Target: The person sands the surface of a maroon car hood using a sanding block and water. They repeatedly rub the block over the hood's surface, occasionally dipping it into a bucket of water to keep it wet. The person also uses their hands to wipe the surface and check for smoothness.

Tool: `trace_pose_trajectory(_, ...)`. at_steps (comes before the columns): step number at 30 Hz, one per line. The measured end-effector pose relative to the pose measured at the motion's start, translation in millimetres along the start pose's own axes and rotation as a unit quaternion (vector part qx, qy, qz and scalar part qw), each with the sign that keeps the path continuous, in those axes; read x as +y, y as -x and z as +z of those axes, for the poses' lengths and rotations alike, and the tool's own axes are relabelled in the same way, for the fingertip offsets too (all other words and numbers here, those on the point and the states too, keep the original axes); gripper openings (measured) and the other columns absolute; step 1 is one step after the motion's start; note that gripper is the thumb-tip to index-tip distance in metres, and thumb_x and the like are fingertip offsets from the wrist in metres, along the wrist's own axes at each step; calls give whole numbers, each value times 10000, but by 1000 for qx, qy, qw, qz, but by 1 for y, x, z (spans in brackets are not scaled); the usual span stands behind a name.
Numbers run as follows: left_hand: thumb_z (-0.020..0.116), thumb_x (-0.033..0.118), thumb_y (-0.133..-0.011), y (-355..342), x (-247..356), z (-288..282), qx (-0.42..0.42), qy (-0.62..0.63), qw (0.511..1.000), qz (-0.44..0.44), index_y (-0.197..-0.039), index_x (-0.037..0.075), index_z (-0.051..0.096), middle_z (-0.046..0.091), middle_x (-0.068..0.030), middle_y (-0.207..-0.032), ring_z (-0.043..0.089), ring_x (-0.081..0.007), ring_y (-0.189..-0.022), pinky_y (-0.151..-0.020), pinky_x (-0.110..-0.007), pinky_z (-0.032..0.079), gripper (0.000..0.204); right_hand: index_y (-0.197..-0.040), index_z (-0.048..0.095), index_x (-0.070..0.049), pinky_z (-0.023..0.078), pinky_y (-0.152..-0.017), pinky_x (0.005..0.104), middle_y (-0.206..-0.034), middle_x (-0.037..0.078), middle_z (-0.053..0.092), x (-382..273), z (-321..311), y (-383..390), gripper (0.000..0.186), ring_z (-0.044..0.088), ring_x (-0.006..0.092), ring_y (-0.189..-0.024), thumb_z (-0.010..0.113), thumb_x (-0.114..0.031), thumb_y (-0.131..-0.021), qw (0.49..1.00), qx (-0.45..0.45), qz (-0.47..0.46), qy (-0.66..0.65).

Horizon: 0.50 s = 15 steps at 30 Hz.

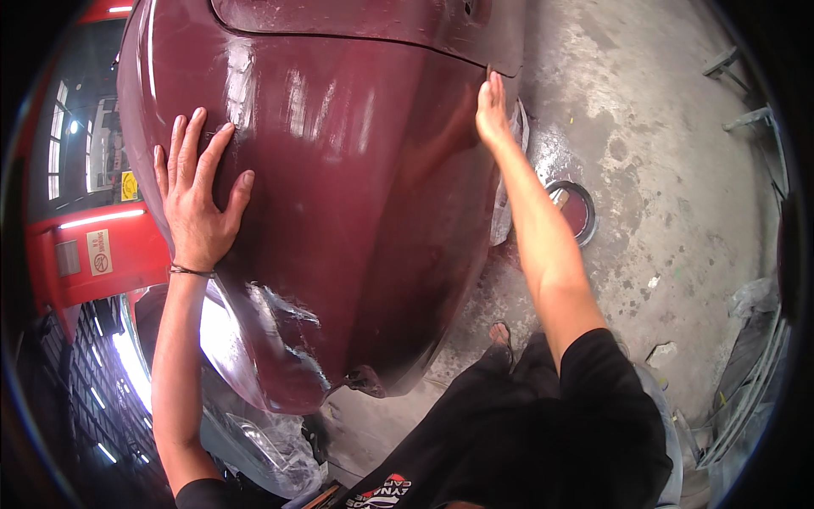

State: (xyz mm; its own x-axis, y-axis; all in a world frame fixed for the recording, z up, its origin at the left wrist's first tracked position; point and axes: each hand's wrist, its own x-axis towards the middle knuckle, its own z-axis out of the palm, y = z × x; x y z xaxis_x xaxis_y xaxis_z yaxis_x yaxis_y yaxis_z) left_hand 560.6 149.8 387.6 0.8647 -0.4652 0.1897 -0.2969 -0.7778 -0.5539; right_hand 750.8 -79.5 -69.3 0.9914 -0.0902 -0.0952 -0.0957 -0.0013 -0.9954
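Note:
A dark maroon car body panel (322, 187) with a dulled, partly wet-looking surface fills the middle of the view. My left hand (197, 191) lies flat on its upper left part, fingers spread, with nothing seen in it. At the panel's right side, close to the dark seam (381, 41) of the adjoining panel, my right hand (493, 110) rests with its fingers stretched out and close together. Its palm faces the panel and is hidden, so anything thin beneath it cannot be made out. Pale streaks (292, 310) mark the panel's lower end.
A round black tub (591, 227) with reddish contents stands on the stained concrete floor (653, 187), right of the car. Clear plastic sheeting (509, 191) hangs along its lower side. Plastic film (284, 458) lies at lower left. Metal stands (746, 119) line the right edge.

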Motion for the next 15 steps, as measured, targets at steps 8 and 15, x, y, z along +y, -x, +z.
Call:
trace_pose_trajectory(8,732,270,-987,15,3,-2,-31,-9,999,-18,-1545,170,607,435,-120,-1716,315,-354,-1635,-1336,-577,162,580,-1760,145,-211,20,-1264,775,-1843,65,73,-95,33,99,695,45,326,-1696,275,-552,-1169,987,-50,-148,43)
trace_pose_trajectory(15,737,251,-982,8,2,0,-20,0,1000,-7,-1551,164,605,437,-119,-1717,315,-354,-1637,-1333,-578,162,590,-1762,133,-211,-12,-1269,766,-1848,37,55,-30,-2,21,745,15,307,-1699,238,-622,-1150,999,-9,44,2)
